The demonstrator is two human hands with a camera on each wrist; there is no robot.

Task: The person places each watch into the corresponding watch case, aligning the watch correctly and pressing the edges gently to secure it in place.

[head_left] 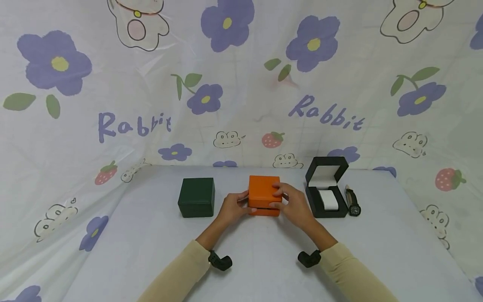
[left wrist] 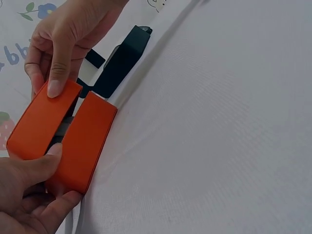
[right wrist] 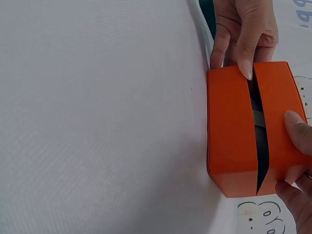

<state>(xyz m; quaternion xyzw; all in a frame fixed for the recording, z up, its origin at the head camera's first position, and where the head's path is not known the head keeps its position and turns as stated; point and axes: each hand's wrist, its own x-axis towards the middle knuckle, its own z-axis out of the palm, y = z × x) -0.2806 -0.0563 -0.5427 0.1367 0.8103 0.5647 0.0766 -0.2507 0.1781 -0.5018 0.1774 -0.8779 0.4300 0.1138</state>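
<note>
While both hands close in from either side, the orange box (head_left: 264,195) sits at the middle of the head view on the white counter (head_left: 241,260), its lid parted a crack from its base. The left hand (head_left: 232,206) holds the box's left side, fingers (head_left: 241,198) curled round it; in the left wrist view, at the lower left of the frame, its thumb lies across the dark gap between lid and base. The right hand (head_left: 292,204) grips the right side, fingers (head_left: 279,191) wrapped over the lid's top edge. In the right wrist view the gap runs down the right of the frame, with a grey lining visible inside, one fingertip from the top pressing at the seam and a thumb at the right edge resting on the lid.

Left of the orange box in the head view, just apart from the left hand, stands a closed dark green box (head_left: 196,196). To the right, near the right hand, a black box (head_left: 326,186) stands open with its lid upright, pale lining and a white cushion (head_left: 329,199) inside. Just beside it, further right, a dark wristwatch (head_left: 353,202) lies on the counter. A cloth printed with purple flowers, strawberries and the word "Rabbit" (head_left: 326,112) fills the upper frame behind.
</note>
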